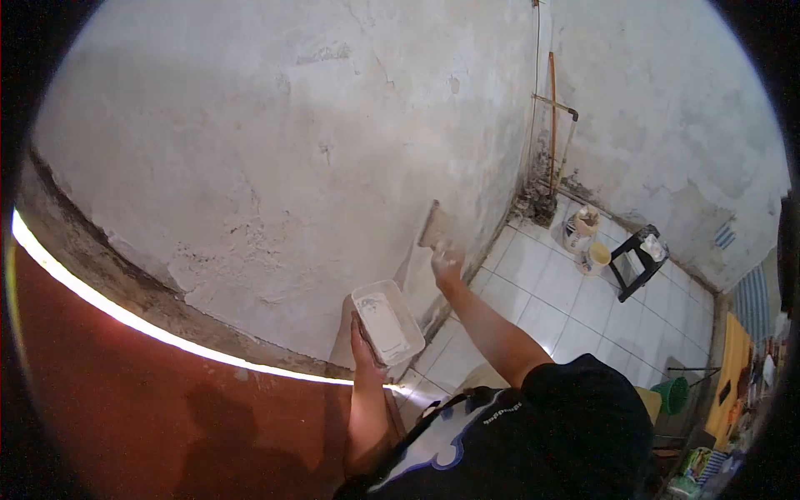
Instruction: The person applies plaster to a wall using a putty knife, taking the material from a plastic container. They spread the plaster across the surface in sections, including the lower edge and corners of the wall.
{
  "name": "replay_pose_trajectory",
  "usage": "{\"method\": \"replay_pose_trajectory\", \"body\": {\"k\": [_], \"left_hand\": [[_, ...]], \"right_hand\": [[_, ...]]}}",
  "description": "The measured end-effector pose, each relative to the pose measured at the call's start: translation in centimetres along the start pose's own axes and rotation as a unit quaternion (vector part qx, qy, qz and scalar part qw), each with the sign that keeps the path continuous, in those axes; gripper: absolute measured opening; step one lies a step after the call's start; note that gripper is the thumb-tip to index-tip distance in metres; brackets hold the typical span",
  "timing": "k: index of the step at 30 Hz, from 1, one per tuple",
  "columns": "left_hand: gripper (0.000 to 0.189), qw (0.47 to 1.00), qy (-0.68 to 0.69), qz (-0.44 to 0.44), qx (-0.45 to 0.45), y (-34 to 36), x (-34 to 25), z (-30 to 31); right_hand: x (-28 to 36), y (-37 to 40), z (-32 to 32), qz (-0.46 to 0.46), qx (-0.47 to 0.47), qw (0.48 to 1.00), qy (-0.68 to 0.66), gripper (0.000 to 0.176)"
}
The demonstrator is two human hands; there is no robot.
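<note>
My left hand [364, 346] grips a white plastic tub [414, 335] from its side and underneath. Pale filler paste [379, 321] lies in the tub. Farther right, my right hand [447, 262] is closed around a wide, flat putty knife [432, 223], whose blade is against or very close to the wall. The handle is mostly hidden by my fingers. The wall [350, 167] is whitish and patchy, with cracks and rough, flaking spots low down.
White floor tiles [542, 287] run along the wall's foot. Two buckets, one white [581, 229] and one cream [595, 258], stand near a black step stool [637, 260]. Thin pipes [552, 125] rise in the corner. A green basket [671, 396] is at lower right.
</note>
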State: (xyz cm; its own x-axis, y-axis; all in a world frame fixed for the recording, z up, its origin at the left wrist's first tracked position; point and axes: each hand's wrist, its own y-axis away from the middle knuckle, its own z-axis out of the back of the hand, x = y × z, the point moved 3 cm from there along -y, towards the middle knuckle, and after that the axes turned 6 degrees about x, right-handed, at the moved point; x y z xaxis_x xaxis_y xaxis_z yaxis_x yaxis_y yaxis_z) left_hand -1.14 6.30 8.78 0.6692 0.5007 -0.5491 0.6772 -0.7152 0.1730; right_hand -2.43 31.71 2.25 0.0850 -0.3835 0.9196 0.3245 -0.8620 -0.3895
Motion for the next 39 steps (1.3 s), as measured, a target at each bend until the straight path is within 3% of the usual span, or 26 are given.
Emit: {"method": "replay_pose_trajectory", "body": {"k": [1,2,4,5,6,7,8,9,10,11,13,17,19,20,22,23,25,27,29,30,32,33,35,37,39], "left_hand": [[0.047,1.0,0.008,0.002,-0.001,-0.2,0.2,0.2],[0.047,1.0,0.019,0.012,0.017,-0.7,0.4,0.4],[0.047,0.999,0.031,0.017,0.034,-1.3,0.4,0.0],[0.047,0.999,0.017,0.028,0.033,-1.4,0.4,-0.5],[0.047,0.999,0.002,0.037,0.032,-1.6,0.4,-0.9],[0.047,0.999,0.002,0.032,0.03,-1.9,0.4,-1.0],[0.047,1.0,-0.004,0.016,0.013,-2.4,0.4,-1.0],[0.047,1.0,-0.01,0.001,-0.006,-2.8,0.4,-1.0],[0.047,1.0,-0.009,-0.002,-0.011,-3.0,0.5,-1.2],[0.047,1.0,-0.015,-0.002,0.003,-3.2,0.6,-1.6],[0.047,1.0,-0.018,-0.003,0.014,-3.7,1.2,-2.7],[0.046,1.0,-0.007,-0.019,0.011,-5.1,2.3,-4.7],[0.046,0.999,-0.004,-0.039,0.01,-5.4,2.8,-5.2],[0.046,0.999,-0.005,-0.05,0.001,-5.4,3.0,-5.4],[0.046,0.998,-0.005,-0.069,-0.011,-5.1,3.3,-6.1],[0.046,0.997,-0.001,-0.075,-0.019,-4.8,3.4,-6.6],[0.047,0.995,0.0,-0.092,-0.028,-4.3,3.2,-7.8],[0.047,0.991,0.02,-0.129,-0.033,-3.9,2.8,-9.1],[0.047,0.985,0.033,-0.168,-0.017,-3.5,1.8,-10.7],[0.048,0.979,0.05,-0.2,0.0,-3.1,1.3,-11.5],[0.049,0.968,0.021,-0.249,-0.023,-2.1,-0.4,-12.7],[0.051,0.954,-0.003,-0.296,-0.045,-1.3,-1.3,-13.8],[0.051,0.936,-0.042,-0.34,-0.078,0.3,-2.6,-17.2],[0.052,0.913,-0.075,-0.384,-0.112,1.1,-3.8,-18.8],[0.053,0.925,-0.058,-0.365,-0.084,1.6,-5.0,-19.4]], "right_hand": [[-1.6,-0.8,0.5,-0.143,-0.054,0.988,0.026,0.017],[-4.1,-2.2,0.5,-0.14,-0.052,0.988,0.03,0.017],[-11.2,-5.5,-0.8,-0.137,0.076,0.985,-0.077,0.01],[-13.2,-6.9,-1.2,-0.135,0.081,0.985,-0.076,0.01],[-13.8,-8.4,-1.6,0.028,0.073,0.996,0.034,0.009],[-13.5,-9.5,-2.4,0.192,0.06,0.969,0.14,0.009],[-7.8,-10.7,-0.5,0.195,0.063,0.969,0.135,0.009],[-1.4,-11.1,0.7,0.022,0.039,0.991,-0.127,0.01],[5.2,-10.9,1.0,-0.16,0.013,0.914,-0.372,0.011],[8.2,-11.6,2.7,-0.166,0.017,0.914,-0.37,0.011],[11.3,-13.9,5.7,-0.08,0.074,0.905,-0.411,0.015],[6.9,-16.0,7.2,-0.065,0.051,0.903,-0.421,0.012],[-0.4,-15.5,6.1,-0.091,-0.077,0.955,-0.271,0.01],[-1.5,-15.9,5.9,-0.086,-0.072,0.954,-0.279,0.01],[-2.6,-15.7,5.3,-0.2,0.028,0.959,-0.201,0.009],[-2.3,-15.6,4.9,-0.198,0.037,0.958,-0.206,0.009],[1.6,-14.9,3.2,-0.087,0.057,0.964,-0.245,0.01],[3.3,-14.2,0.7,-0.038,0.081,0.937,-0.337,0.008],[11.0,-12.5,1.4,0.02,0.209,0.95,-0.231,0.007],[14.3,-12.5,3.0,0.018,0.21,0.948,-0.236,0.007],[19.5,-12.7,4.8,0.148,0.288,0.938,-0.119,0.01],[19.2,-13.2,4.6,0.146,0.29,0.938,-0.123,0.01],[18.1,-15.4,4.8,0.136,0.197,0.942,-0.234,0.021],[18.8,-18.4,6.7,0.115,0.131,0.964,-0.199,0.033],[17.1,-21.4,6.4,0.061,0.126,0.986,-0.086,0.031]]}}
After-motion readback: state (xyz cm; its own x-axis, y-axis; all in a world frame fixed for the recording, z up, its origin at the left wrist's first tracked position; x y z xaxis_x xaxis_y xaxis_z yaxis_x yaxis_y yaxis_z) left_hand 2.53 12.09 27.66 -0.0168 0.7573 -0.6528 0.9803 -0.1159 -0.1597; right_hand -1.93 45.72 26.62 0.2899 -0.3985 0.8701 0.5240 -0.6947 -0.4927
